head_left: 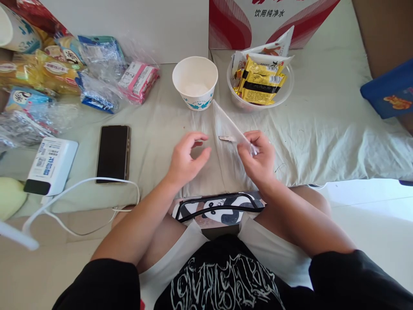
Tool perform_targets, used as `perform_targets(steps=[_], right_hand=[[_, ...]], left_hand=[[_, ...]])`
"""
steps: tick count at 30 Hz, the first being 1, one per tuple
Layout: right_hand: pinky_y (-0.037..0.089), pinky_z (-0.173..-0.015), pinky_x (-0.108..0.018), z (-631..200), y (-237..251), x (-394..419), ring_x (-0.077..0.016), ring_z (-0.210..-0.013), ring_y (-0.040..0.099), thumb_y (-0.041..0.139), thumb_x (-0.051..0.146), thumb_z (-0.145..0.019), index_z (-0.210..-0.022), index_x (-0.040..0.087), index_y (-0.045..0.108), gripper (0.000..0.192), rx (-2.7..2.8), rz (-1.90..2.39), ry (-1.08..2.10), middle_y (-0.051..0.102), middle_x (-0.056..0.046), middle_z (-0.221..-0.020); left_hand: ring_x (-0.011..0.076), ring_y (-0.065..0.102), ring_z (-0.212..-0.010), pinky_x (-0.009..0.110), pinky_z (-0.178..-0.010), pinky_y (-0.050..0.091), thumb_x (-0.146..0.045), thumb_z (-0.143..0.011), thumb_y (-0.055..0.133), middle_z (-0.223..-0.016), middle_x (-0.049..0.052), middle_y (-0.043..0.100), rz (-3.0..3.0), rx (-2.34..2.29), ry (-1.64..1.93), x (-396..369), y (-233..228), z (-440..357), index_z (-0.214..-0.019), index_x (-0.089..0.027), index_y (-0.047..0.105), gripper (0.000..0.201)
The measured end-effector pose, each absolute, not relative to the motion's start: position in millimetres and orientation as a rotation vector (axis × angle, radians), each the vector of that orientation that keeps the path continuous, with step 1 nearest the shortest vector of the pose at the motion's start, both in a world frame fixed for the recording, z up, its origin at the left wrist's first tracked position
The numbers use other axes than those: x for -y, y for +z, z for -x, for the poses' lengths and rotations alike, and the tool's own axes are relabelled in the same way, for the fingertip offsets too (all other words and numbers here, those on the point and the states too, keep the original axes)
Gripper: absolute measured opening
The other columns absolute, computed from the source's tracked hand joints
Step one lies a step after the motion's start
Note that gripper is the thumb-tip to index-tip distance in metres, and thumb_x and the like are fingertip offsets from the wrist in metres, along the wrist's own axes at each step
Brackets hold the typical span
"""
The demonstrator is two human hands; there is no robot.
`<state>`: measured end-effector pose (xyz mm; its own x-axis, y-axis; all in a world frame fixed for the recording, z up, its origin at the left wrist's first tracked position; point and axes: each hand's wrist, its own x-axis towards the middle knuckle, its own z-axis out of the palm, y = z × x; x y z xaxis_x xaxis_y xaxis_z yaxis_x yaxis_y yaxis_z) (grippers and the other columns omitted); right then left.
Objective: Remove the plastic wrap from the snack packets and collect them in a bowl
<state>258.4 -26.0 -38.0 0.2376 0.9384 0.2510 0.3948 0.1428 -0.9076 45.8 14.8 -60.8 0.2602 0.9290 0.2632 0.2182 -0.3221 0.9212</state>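
My right hand (259,156) is closed around the lower end of a clear plastic wrapper (231,125) with a pale, straight edge. The wrapper slants up and left towards the paper cup (195,84), which is white with blue trim and stands upright. I cannot tell whether something thin lies inside the wrapper. A small light-brown strip with a dark tip (227,138) shows beside or behind it. To the left, my left hand (189,157) hovers with curved fingers and thumb apart, holding nothing. Yellow snack packets (261,84) fill a clear round tub (288,92) behind my right hand.
Bagged snacks (58,71) and a pink packet (138,82) lie at the back left. A phone (112,153), a white device (53,165) and a white cable (93,178) are nearer. A red-and-white carton (267,26) stands behind; a blue box (390,92) is right.
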Motion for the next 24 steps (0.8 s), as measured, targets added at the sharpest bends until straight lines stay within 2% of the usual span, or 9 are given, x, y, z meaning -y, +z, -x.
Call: perform_targets(steps=[3,5,8,10,15,18,20,22,24], right_hand=[[0.054,-0.091,-0.038,-251,-39,36,-0.0222,-0.104,0.071,0.064,0.023,-0.091,-0.087,0.024,0.053,0.013,1.562,1.162,0.629,0.075,-0.009,-0.113],[0.055,-0.084,-0.036,-248,-40,40,-0.0208,-0.098,0.072,0.062,0.023,-0.094,-0.090,0.025,0.051,0.011,1.652,1.028,0.743,0.076,-0.009,-0.116],[0.048,-0.063,-0.028,-246,-40,43,-0.0136,-0.066,0.062,0.057,0.023,-0.097,-0.092,0.025,0.051,0.008,1.696,0.987,0.933,0.075,-0.002,-0.091],[0.044,-0.058,-0.027,-247,-38,43,-0.0119,-0.058,0.054,0.057,0.027,-0.099,-0.093,0.024,0.056,0.006,1.686,1.053,1.015,0.068,0.002,-0.076],[0.051,-0.070,-0.031,-249,-40,41,-0.0146,-0.072,0.060,0.063,0.040,-0.097,-0.102,0.023,0.064,0.018,1.551,1.177,1.051,0.069,-0.001,-0.087],[0.051,-0.073,-0.031,-248,-48,37,-0.0158,-0.080,0.059,0.074,0.044,-0.089,-0.107,0.025,0.060,0.029,1.354,1.246,0.955,0.066,-0.002,-0.095],[0.052,-0.076,-0.032,-248,-52,34,-0.0178,-0.090,0.060,0.079,0.046,-0.082,-0.110,0.025,0.057,0.041,1.269,1.265,0.961,0.063,-0.004,-0.103],[0.050,-0.073,-0.031,-249,-53,31,-0.0175,-0.087,0.059,0.080,0.048,-0.078,-0.107,0.024,0.057,0.043,1.281,1.275,1.088,0.062,-0.003,-0.098],[0.045,-0.068,-0.030,-250,-52,29,-0.0147,-0.075,0.053,0.077,0.048,-0.078,-0.095,0.023,0.056,0.037,1.325,1.282,1.216,0.059,0.001,-0.084]], left_hand=[[0.0289,0.063,-0.136,0.044,-0.113,0.054,-0.056,-0.087,0.077,-0.144,0.012,0.065,-1.651,-0.894,0.983,-7,-62,-56,-0.139,-0.026,0.060,0.062],[0.0314,0.066,-0.132,0.045,-0.112,0.054,-0.063,-0.084,0.078,-0.140,0.013,0.069,-1.585,-0.830,0.889,-5,-61,-58,-0.142,-0.025,0.059,0.071],[0.0316,0.072,-0.120,0.044,-0.106,0.057,-0.065,-0.088,0.074,-0.128,0.013,0.076,-1.546,-0.753,0.733,-6,-54,-57,-0.141,-0.021,0.063,0.069],[0.0318,0.073,-0.119,0.043,-0.103,0.058,-0.064,-0.092,0.069,-0.129,0.013,0.077,-1.546,-0.721,0.679,-7,-49,-56,-0.139,-0.019,0.066,0.065],[0.0312,0.073,-0.110,0.043,-0.096,0.058,-0.070,-0.097,0.055,-0.114,0.011,0.080,-1.493,-0.758,0.633,-9,-44,-56,-0.117,-0.019,0.077,0.060],[0.0297,0.071,-0.108,0.042,-0.096,0.055,-0.068,-0.097,0.056,-0.113,0.009,0.078,-1.310,-0.739,0.662,-10,-50,-55,-0.116,-0.020,0.076,0.056],[0.0264,0.069,-0.101,0.038,-0.088,0.055,-0.065,-0.094,0.060,-0.113,0.008,0.075,-1.184,-0.740,0.685,-11,-55,-53,-0.118,-0.021,0.074,0.051],[0.0220,0.066,-0.088,0.034,-0.075,0.053,-0.061,-0.092,0.061,-0.108,0.006,0.071,-1.136,-0.776,0.689,-11,-60,-52,-0.116,-0.022,0.072,0.048],[0.0199,0.064,-0.081,0.033,-0.070,0.052,-0.059,-0.092,0.058,-0.106,0.006,0.069,-1.243,-0.836,0.723,-13,-63,-51,-0.109,-0.022,0.072,0.043]])
